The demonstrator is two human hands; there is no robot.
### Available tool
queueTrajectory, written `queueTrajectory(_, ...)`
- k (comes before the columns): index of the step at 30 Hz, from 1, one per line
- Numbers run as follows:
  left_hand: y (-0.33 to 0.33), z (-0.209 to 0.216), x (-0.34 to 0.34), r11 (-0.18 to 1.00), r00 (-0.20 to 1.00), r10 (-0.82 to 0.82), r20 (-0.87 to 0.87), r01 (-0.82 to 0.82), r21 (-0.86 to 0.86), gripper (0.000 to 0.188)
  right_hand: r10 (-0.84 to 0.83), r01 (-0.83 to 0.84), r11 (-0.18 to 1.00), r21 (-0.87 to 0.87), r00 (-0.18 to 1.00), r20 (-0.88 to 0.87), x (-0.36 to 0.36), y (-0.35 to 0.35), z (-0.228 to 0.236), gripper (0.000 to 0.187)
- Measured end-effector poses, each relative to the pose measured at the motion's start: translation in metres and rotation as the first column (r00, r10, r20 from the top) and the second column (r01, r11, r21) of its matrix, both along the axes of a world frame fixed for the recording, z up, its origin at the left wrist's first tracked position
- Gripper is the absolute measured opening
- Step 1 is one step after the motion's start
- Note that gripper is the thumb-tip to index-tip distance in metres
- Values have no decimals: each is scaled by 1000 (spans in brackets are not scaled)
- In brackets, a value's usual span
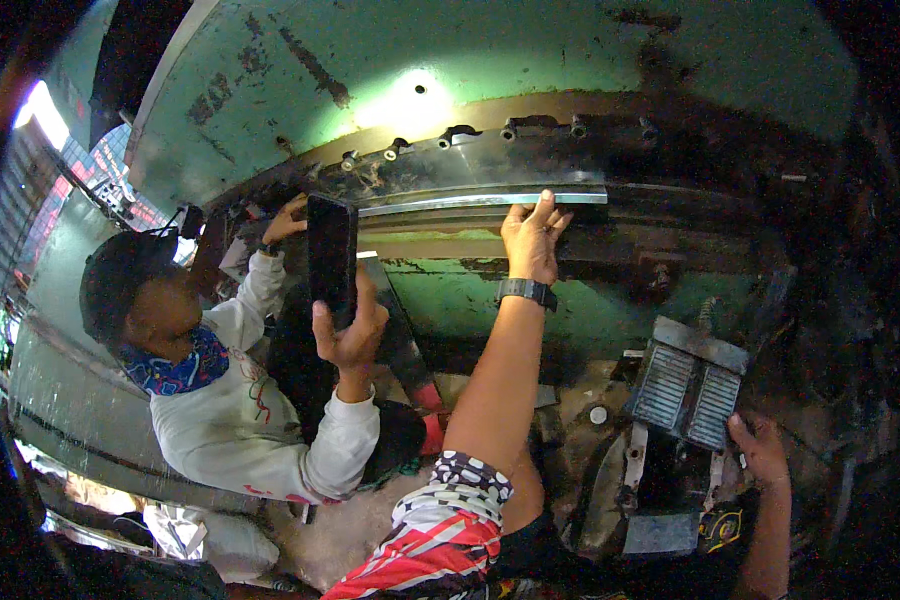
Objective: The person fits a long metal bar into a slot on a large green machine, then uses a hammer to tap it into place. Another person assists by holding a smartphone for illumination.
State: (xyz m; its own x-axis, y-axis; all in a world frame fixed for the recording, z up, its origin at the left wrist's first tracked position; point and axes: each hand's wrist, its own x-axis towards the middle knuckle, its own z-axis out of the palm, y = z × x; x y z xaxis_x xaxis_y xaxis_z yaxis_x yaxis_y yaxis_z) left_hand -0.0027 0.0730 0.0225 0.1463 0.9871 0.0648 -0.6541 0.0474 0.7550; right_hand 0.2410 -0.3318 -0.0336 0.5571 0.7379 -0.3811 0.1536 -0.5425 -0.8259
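Observation:
My left hand [533,240], a dark watch on its wrist, is closed on the right part of a long shiny metal strip [450,203]. Its thumb lies over the strip's front edge, while the fingertips are partly hidden. The strip runs along the bed of a green machine [740,60], under a dark clamping bar. Low on the right, my right hand [760,448] has its fingers curled at the side of a metal double foot pedal [692,382] with ribbed pads. A co-worker's hand [288,220] is near the strip's left end.
Close on the left sits a co-worker [240,400] in a white sweatshirt and dark cap, raising a black phone [331,255] in one hand. Several bolts [510,130] line the clamping bar. A metal plate [395,310] leans beneath the bed. A bright light falls on the machine.

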Motion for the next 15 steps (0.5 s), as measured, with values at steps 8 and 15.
queueTrajectory(8, 7, -8, -2, 999, 1000, -22, 7, 21, 50, 27, 167, -150, 980, 134, 978, -127, -19, 2, 4, 44)
queueTrajectory(15, -4, -1, 5, 998, 999, 4, -43, -2, 55, 33, 173, -164, 984, 70, 976, -135, -17, -7, 9, 41)
